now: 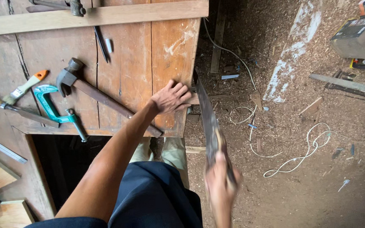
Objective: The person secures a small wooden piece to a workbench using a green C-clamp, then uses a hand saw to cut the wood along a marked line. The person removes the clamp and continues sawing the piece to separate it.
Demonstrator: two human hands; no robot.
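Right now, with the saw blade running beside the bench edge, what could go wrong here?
The left hand presses flat on the brown wooden workbench edge, fingers close to the long steel handsaw blade; a slip could cut them. The right hand is motion-blurred, so control may be loose. The white cord looped on the sawdust floor could snag a foot.

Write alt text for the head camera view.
A person's right hand grips a handsaw at the edge of a wooden workbench, while the left hand presses flat on the bench. A hammer lies nearby; sawdust covers the floor.
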